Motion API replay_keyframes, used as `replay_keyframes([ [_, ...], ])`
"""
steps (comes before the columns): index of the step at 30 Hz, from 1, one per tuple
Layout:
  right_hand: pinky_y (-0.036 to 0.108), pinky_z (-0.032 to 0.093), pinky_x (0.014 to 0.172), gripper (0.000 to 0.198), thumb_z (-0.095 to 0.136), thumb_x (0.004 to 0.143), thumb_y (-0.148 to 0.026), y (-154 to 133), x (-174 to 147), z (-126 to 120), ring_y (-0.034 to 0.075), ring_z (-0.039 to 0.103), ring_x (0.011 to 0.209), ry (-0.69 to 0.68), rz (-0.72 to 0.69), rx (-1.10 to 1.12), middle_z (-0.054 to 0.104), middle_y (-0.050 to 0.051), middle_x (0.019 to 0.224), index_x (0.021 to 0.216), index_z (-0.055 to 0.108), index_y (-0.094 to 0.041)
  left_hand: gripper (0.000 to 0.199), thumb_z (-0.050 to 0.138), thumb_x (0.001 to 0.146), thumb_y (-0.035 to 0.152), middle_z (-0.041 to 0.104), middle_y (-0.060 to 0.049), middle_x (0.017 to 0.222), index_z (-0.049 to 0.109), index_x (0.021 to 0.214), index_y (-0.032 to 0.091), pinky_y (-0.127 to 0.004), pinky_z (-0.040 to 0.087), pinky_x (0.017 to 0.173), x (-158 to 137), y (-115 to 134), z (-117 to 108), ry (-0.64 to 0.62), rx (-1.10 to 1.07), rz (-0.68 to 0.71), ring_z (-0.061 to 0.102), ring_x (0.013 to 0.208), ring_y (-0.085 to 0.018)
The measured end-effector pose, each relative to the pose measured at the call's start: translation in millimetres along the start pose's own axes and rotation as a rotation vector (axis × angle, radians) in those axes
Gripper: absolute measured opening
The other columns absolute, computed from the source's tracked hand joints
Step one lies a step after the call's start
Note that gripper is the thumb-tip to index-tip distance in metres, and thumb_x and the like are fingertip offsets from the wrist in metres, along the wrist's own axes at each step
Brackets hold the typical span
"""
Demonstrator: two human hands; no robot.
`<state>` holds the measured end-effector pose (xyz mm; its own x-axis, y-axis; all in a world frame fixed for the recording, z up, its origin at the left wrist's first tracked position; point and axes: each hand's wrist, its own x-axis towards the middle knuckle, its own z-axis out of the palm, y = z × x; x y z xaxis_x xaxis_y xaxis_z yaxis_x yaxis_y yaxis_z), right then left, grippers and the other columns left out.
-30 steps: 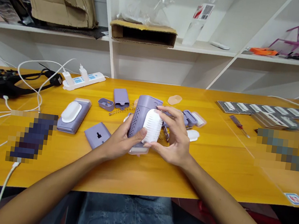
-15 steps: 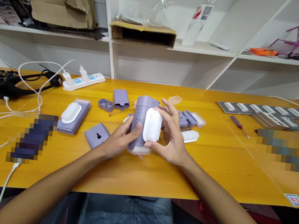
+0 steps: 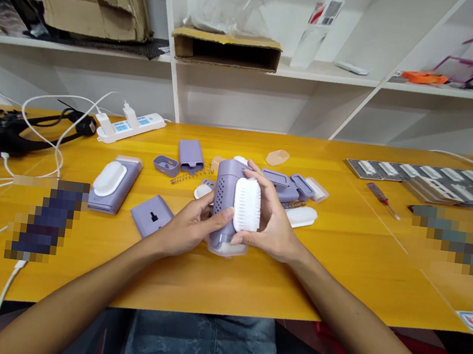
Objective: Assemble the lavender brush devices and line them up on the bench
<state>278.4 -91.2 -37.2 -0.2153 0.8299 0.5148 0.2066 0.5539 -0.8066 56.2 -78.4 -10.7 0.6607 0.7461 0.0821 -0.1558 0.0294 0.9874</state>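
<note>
The two hands hold one lilac case with a brush above the middle of the desk (image 3: 205, 294), near the person. The left hand (image 3: 190, 223) grips the lilac case (image 3: 226, 184) from its side, with the thumb lying on the front, close to the brush. Its other fingers go behind the case, so I cannot tell exactly how they press. The right hand (image 3: 273, 221) pinches the white brush (image 3: 248, 204) between the fingers at its upper edge and the thumb at its lower edge. The bristles look outward, to the right side.

As I judge it, this unit is mostly together: the brush sits against the case, and a clear cap (image 3: 227, 249) covers the lower end. Whether the brush is locked there, the view does not show. On the left lies a similar unit (image 3: 125, 186), which looks complete, with a white oval pad on top.

Other parts are not joined yet: a flat lilac panel (image 3: 151, 216) with a black cutout, a lilac housing (image 3: 191, 156), a small lilac tray (image 3: 166, 165), a coil spring (image 3: 182, 179), a peach-coloured plate (image 3: 277, 158) and a white oval piece (image 3: 303, 217).
</note>
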Motion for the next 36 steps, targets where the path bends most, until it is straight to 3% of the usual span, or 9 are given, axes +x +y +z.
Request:
replay_keyframes([
  [2,0.066,0.025,0.136,0.115,0.095,0.065,-0.076,0.7,0.3,0.6,0.041,0.019,0.171,0.01,0.022,0.029,0.019,0.014,0.184,0.159,0.043,-0.035,0.062,0.072,0.102,0.056,0.074,-0.013,0.135,0.065,0.15,0.019,-0.031,0.06,0.098,0.5,0.9,1.1,0.015,0.026,-0.003,0.071,0.12,-0.026],
  [8,0.059,0.045,0.127,0.097,0.101,0.067,-0.061,-2.3,0.1,6.3,0.039,0.047,0.158,0.098,0.102,0.166,0.041,0.014,0.171,0.143,0.048,-0.033,0.067,0.071,0.099,0.066,0.077,-0.012,0.122,0.069,0.143,0.016,-0.025,0.057,0.076,1.0,3.3,0.6,0.047,0.085,-0.016,0.07,0.093,-0.018],
  [12,0.059,0.044,0.128,0.09,0.1,0.07,-0.057,-5.0,0.4,6.1,0.036,0.041,0.161,0.143,0.128,0.184,0.043,0.013,0.171,0.14,0.047,-0.033,0.069,0.072,0.097,0.067,0.077,-0.009,0.112,0.068,0.143,0.015,-0.021,0.054,0.065,0.9,4.9,-0.7,0.049,0.061,-0.052,0.066,0.08,-0.014],
  [16,0.059,0.037,0.133,0.092,0.102,0.067,-0.057,-3.9,1.9,6.2,0.036,0.036,0.165,0.158,0.105,0.186,0.036,0.013,0.176,0.139,0.049,-0.034,0.073,0.075,0.094,0.068,0.077,-0.009,0.108,0.065,0.146,0.017,-0.021,0.057,0.064,2.1,1.3,-1.4,0.057,0.0,-0.086,0.067,0.079,-0.014],
  [22,0.061,0.033,0.134,0.096,0.102,0.064,-0.062,-2.1,3.7,5.6,0.038,0.031,0.167,0.14,0.081,0.164,0.027,0.012,0.181,0.139,0.049,-0.036,0.054,0.079,0.095,0.058,0.075,-0.005,0.098,0.07,0.131,0.018,-0.026,0.064,0.068,3.6,-7.2,-1.8,0.093,-0.096,-0.108,0.07,0.079,-0.016],
  [29,0.061,0.045,0.127,0.077,0.088,0.082,-0.067,-6.3,4.0,-1.9,0.038,0.031,0.168,0.024,0.069,0.196,0.022,0.01,0.183,0.143,0.052,-0.036,0.063,0.079,0.096,0.055,0.077,-0.009,0.105,0.064,0.147,0.021,-0.034,0.068,0.062,4.4,-9.7,-2.5,0.116,-0.166,-0.129,0.075,0.079,-0.022],
  [32,0.063,0.05,0.122,0.082,0.089,0.081,-0.068,-3.0,2.8,-4.3,0.04,0.036,0.165,0.019,0.041,0.13,0.016,0.009,0.184,0.147,0.051,-0.038,0.069,0.08,0.095,0.056,0.078,-0.011,0.108,0.062,0.151,0.022,-0.036,0.068,0.064,4.4,-10.5,-3.1,0.127,-0.161,-0.143,0.077,0.083,-0.025],
  [36,0.066,0.049,0.122,0.096,0.092,0.073,-0.074,2.6,1.9,-10.0,0.043,0.031,0.166,0.032,-0.03,-0.045,0.014,0.008,0.185,0.154,0.052,-0.041,0.07,0.081,0.092,0.06,0.078,-0.01,0.107,0.064,0.148,0.02,-0.034,0.067,0.07,4.8,-10.5,-3.4,0.173,-0.111,-0.141,0.076,0.086,-0.024],
])
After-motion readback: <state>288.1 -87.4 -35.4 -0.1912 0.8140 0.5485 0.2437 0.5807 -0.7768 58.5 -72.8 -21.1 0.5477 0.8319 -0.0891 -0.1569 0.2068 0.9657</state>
